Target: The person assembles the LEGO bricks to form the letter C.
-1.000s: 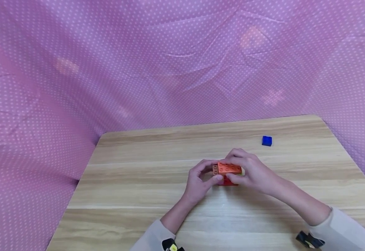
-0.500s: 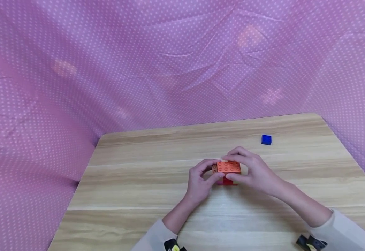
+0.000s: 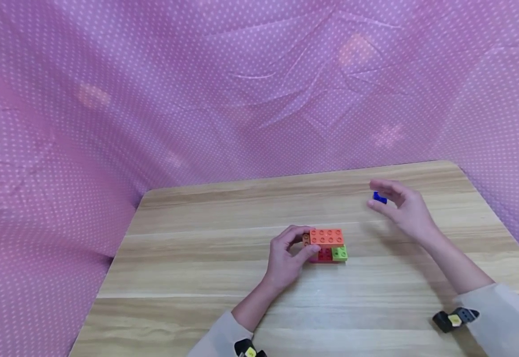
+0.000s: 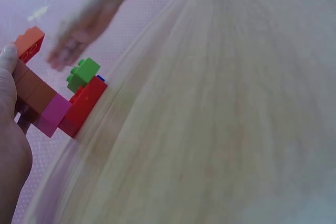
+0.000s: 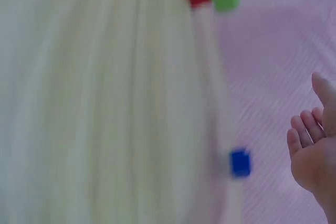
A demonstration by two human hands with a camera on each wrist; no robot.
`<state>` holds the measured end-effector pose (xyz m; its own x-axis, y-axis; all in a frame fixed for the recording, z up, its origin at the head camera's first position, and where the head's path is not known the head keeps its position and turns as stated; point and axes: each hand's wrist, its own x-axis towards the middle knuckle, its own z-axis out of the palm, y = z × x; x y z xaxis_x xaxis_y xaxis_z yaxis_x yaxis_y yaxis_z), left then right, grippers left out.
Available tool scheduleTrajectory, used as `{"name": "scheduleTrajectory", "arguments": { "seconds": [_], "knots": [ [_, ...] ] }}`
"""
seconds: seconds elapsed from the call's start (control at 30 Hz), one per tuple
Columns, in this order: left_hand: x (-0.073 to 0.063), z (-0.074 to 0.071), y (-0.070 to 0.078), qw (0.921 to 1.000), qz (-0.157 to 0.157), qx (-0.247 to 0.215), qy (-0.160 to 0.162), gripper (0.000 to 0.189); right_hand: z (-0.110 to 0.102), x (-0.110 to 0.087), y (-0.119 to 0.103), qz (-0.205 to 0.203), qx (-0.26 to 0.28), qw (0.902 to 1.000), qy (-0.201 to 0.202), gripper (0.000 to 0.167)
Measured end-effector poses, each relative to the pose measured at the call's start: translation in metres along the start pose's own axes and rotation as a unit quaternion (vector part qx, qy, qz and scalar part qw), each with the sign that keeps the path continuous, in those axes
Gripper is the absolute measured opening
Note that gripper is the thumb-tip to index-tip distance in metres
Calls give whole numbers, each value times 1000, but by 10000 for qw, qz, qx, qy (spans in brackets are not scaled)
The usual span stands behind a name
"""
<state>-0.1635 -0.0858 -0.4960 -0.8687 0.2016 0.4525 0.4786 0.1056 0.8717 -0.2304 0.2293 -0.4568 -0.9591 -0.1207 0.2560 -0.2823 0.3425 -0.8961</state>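
My left hand [image 3: 282, 263] grips a stack of toy building bricks between thumb and fingers, at the middle of the table. An orange brick [image 3: 326, 237] tops it, overhanging to the right. Below come brown bricks [image 4: 35, 92] and a pink brick [image 4: 54, 114] on a red brick [image 4: 85, 106]. At the red brick's right end sits a small green brick [image 3: 339, 253], a gap under the orange one. My right hand [image 3: 407, 212] hovers near a small blue brick [image 3: 379, 198], fingers and thumb spread; the right wrist view shows it apart from the blue brick.
A wooden table [image 3: 188, 277] lies under both hands, its far edge meeting a pink dotted curtain [image 3: 241, 99]. Both forearms wear light sleeves and dark wrist straps. The right wrist view is blurred.
My right hand has left the brick stack and moved right and away to the blue brick, uncovering the green brick. The left hand keeps its hold on the stack.
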Motion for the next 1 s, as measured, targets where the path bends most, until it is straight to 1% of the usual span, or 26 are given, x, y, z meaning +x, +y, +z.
{"name": "scheduleTrajectory", "arguments": {
  "seconds": [0.07, 0.13, 0.23, 0.4, 0.57, 0.7, 0.8, 0.87, 1.0],
  "knots": [
    [0, 0, 0, 10000, -29, 3, -8, 35, -10, 4, 17, 370, -147, 9991, 109, 56],
    [0, 0, 0, 10000, -51, 9, -14, 35, -17, 7, 32, 664, -254, 9974, 135, 60],
    [0, -1, 1, 10000, -77, -3, -12, 35, -22, 11, 47, 851, -434, 9954, 20, 66],
    [1, -1, 0, 10000, -42, -5, -7, 35, -23, 15, 57, 761, -678, 9947, -165, 65],
    [3, -1, -1, 10000, 2, 3, -30, 34, -19, 20, 64, 566, -941, 9939, -90, 56],
    [4, -1, 1, 10000, -60, 4, -26, 34, -16, 22, 65, 376, -1225, 9917, -90, 49],
    [4, -2, 2, 9999, -142, -3, -33, 35, -14, 20, 62, 337, -1429, 9891, -102, 47],
    [4, -2, 2, 9998, -188, -9, -39, 35, -12, 18, 57, 354, -1458, 9886, -143, 46],
    [4, -3, 2, 9998, -181, -5, -42, 35, -6, 9, 41, 307, -1198, 9918, -327, 48]
  ]
}}
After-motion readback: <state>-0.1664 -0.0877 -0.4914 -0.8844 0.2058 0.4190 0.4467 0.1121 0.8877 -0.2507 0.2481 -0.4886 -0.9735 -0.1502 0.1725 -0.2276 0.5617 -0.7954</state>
